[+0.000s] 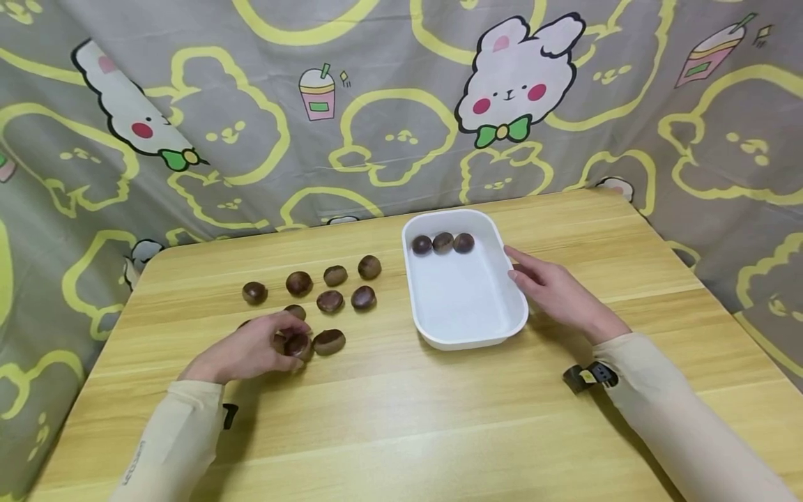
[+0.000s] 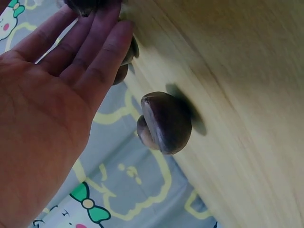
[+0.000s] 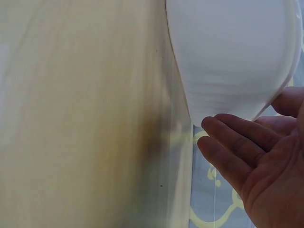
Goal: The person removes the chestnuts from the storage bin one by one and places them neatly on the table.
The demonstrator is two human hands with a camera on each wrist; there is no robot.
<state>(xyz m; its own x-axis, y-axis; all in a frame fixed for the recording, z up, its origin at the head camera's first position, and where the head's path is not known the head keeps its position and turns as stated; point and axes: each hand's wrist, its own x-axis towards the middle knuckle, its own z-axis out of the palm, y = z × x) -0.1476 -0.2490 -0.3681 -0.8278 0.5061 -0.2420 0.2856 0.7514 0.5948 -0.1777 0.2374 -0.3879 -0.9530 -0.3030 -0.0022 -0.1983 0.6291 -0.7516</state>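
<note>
My left hand (image 1: 254, 348) holds a glossy brown chestnut (image 1: 297, 346) between thumb and fingers, low over the table. Beside it on the right lies another chestnut (image 1: 329, 341), and one more (image 1: 295, 313) shows just behind the fingers. In the left wrist view a dark chestnut (image 2: 83, 5) is at the fingertips, mostly cut off by the frame. My right hand (image 1: 561, 289) touches the right side of a white rectangular tray (image 1: 461, 344), its fingers (image 3: 237, 142) nearly straight along the outer wall. Inside the tray, three chestnuts (image 1: 442, 242) sit in a row at the far end.
Several loose chestnuts (image 1: 330, 301) are spread over the left part of the wooden table (image 1: 401, 418). One chestnut (image 1: 254, 293) lies farther left. Behind the table's back edge hangs a grey curtain (image 1: 401, 70) with cartoon prints.
</note>
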